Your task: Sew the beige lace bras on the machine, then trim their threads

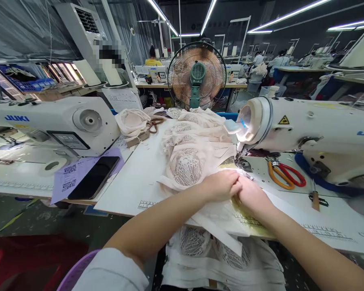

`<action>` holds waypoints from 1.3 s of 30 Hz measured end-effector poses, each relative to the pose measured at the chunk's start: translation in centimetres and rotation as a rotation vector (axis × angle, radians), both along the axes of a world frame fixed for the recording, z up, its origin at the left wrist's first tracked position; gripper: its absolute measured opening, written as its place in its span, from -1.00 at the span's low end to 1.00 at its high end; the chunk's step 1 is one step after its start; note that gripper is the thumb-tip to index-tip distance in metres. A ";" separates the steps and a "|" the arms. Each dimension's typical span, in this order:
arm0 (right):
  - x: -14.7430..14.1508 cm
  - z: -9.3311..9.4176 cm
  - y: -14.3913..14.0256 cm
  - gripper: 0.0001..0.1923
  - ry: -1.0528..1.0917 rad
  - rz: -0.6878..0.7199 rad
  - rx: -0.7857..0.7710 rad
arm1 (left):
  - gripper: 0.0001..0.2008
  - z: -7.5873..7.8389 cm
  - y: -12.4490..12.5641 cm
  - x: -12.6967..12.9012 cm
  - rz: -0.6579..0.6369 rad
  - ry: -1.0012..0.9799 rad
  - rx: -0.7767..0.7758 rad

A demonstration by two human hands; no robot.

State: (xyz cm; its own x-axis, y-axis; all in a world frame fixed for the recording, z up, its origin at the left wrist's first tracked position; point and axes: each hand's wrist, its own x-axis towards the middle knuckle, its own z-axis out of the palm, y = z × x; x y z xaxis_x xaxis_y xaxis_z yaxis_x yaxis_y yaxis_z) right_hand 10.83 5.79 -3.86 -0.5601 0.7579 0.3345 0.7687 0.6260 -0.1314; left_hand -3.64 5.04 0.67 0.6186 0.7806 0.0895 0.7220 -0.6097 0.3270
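Your left hand (220, 186) and right hand (251, 193) meet fingertip to fingertip on the worktop (133, 182), both pressed flat on a pale fabric piece (227, 214) just in front of the needle (239, 158) of the right sewing machine (315, 129). Whether the fingers pinch the fabric or only hold it down, you cannot tell.

The fabric lies under both hands, its long axis running from the machine toward you, its near end hanging over the worktop edge onto a heap of lace pieces (218, 254) in your lap.

Just left of your left hand sits a lace cup (186, 165), the front of a pile of cups (194, 125) that stretches away from you toward the fan (197, 74). This pile crowds the left side of the needle area.

Right of your right hand, on the machine bed, lie orange-and-red scissors (285, 174), blades pointing left toward the needle, with a wooden-handled tool (315, 200) near them.

Further left, well apart from the hands, a phone (94, 178) rests on a purple sheet (67, 180) beside a second sewing machine (48, 125). Other people work at distant tables behind the fan.
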 end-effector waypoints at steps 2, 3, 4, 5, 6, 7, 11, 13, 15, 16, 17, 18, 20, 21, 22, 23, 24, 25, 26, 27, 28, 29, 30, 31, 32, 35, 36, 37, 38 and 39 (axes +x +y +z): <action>0.2 0.4 0.0 -0.69 0.039 0.045 -0.007 | -0.68 -0.9 1.6 0.0 0.006 0.053 0.031; 0.5 0.5 -0.2 -0.69 0.057 0.071 -0.007 | -0.65 -1.0 2.0 -0.1 0.007 0.088 0.053; 0.8 0.6 -0.5 -0.69 0.071 0.097 -0.008 | -0.64 -1.0 2.1 -0.2 0.007 0.122 0.074; 1.3 0.5 -0.8 -0.71 0.080 0.121 -0.008 | -0.63 -1.0 2.1 -0.2 0.010 0.154 0.093; 1.8 0.4 -1.3 -0.72 0.086 0.138 -0.010 | -0.61 -0.9 2.0 -0.1 0.022 0.183 0.108; 2.4 0.1 -1.8 -0.73 0.090 0.145 -0.004 | -0.60 -0.8 1.8 0.0 0.040 0.210 0.115; 4.7 -1.5 -3.5 -0.65 0.065 0.100 0.121 | -0.54 -0.8 1.7 1.0 0.112 0.271 0.134; 5.4 -2.1 -3.8 -0.61 0.038 0.082 0.174 | -0.53 -0.9 2.2 1.3 0.137 0.271 0.137; 5.5 -2.5 -3.7 -0.59 0.031 0.072 0.183 | -0.53 -1.0 2.8 1.5 0.152 0.264 0.125; 5.5 -2.6 -3.6 -0.59 0.038 0.065 0.182 | -0.53 -1.0 3.1 1.5 0.151 0.262 0.117; 5.4 -2.6 -3.5 -0.59 0.049 0.058 0.178 | -0.54 -0.9 3.4 1.5 0.146 0.261 0.112; 5.3 -2.7 -3.3 -0.58 0.063 0.052 0.173 | -0.54 -0.9 3.7 1.5 0.137 0.261 0.110; 5.0 -2.8 -3.1 -0.58 0.082 0.045 0.164 | -0.57 -0.9 4.1 1.3 0.117 0.261 0.115; 5.0 -2.9 -3.1 -0.58 0.081 0.045 0.163 | -0.58 -0.8 4.2 1.2 0.106 0.261 0.118; 4.9 -2.9 -3.1 -0.58 0.073 0.044 0.166 | -0.59 -0.8 4.3 1.1 0.094 0.263 0.121; 4.9 -3.0 -3.1 -0.58 0.063 0.043 0.169 | -0.60 -0.8 4.4 1.0 0.086 0.266 0.123; 4.9 -3.0 -3.1 -0.58 0.056 0.040 0.170 | -0.61 -0.8 4.4 1.0 0.079 0.270 0.126; 4.9 -3.0 -3.2 -0.59 0.054 0.036 0.167 | -0.62 -0.8 4.5 0.9 0.073 0.275 0.130; 4.9 -3.0 -3.2 -0.59 0.058 0.031 0.161 | -0.62 -0.8 4.5 0.8 0.070 0.279 0.135; 4.9 -3.0 -3.2 -0.60 0.068 0.028 0.157 | -0.62 -0.9 4.6 0.8 0.067 0.282 0.140; 4.9 -2.9 -3.2 -0.60 0.076 0.027 0.154 | -0.62 -0.9 4.6 0.7 0.066 0.282 0.143; 4.8 -2.9 -3.2 -0.60 0.080 0.028 0.152 | -0.61 -1.0 4.7 0.7 0.065 0.280 0.144; 4.8 -2.8 -3.2 -0.60 0.080 0.030 0.152 | -0.60 -1.0 4.8 0.7 0.063 0.276 0.143; 4.7 -2.7 -3.2 -0.60 0.076 0.033 0.156 | -0.59 -1.1 4.8 0.6 0.062 0.271 0.141; 4.7 -2.6 -3.2 -0.60 0.070 0.035 0.158 | -0.59 -1.2 4.9 0.6 0.061 0.267 0.140; 4.5 -2.3 -3.3 -0.60 0.055 0.039 0.169 | -0.59 -1.3 5.0 0.6 0.054 0.265 0.134; 4.5 -2.2 -3.4 -0.60 0.049 0.042 0.176 | -0.59 -1.3 5.0 0.6 0.051 0.268 0.130; 4.5 -2.2 -3.4 -0.59 0.043 0.039 0.180 | -0.59 -1.3 5.0 0.5 0.046 0.271 0.129; 4.4 -2.1 -3.4 -0.59 0.035 0.036 0.179 | -0.59 -1.3 5.1 0.5 0.038 0.275 0.130; 4.4 -2.2 -3.4 -0.59 0.028 0.031 0.175 | -0.59 -1.2 5.1 0.4 0.029 0.280 0.135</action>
